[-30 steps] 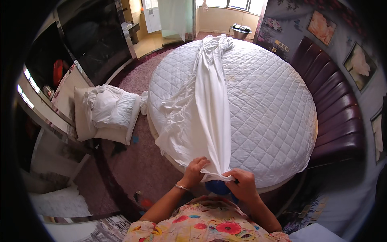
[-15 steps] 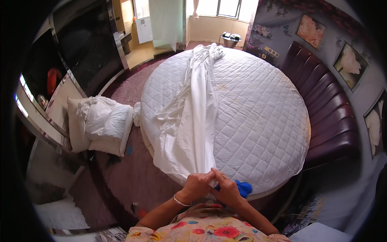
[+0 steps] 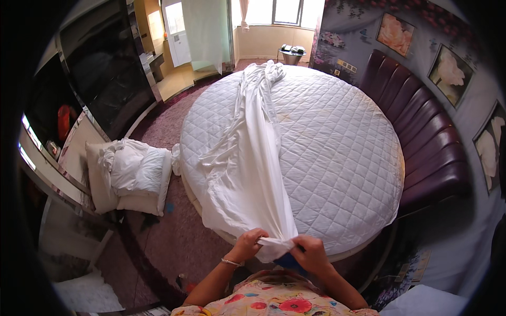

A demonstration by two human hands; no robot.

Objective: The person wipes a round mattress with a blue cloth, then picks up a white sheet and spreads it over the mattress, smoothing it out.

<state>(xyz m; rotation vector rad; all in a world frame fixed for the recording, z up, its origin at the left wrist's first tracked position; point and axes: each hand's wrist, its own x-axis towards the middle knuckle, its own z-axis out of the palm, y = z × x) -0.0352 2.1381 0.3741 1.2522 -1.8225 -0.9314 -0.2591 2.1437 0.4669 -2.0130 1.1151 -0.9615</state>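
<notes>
Left hand [image 3: 246, 245] and right hand [image 3: 312, 256] both grasping the sheet [image 3: 254, 163] by its near end, my fists slightly apart. Sheet runs bunched lengthwise over the round bed [image 3: 342, 163], far end piled up. Pillows [image 3: 138, 204] left of bed, blue thing [image 3: 289, 262] just below my grip.

one head-worn fisheye view; it looks down and forward across the round bed [image 3: 337, 158].
</notes>
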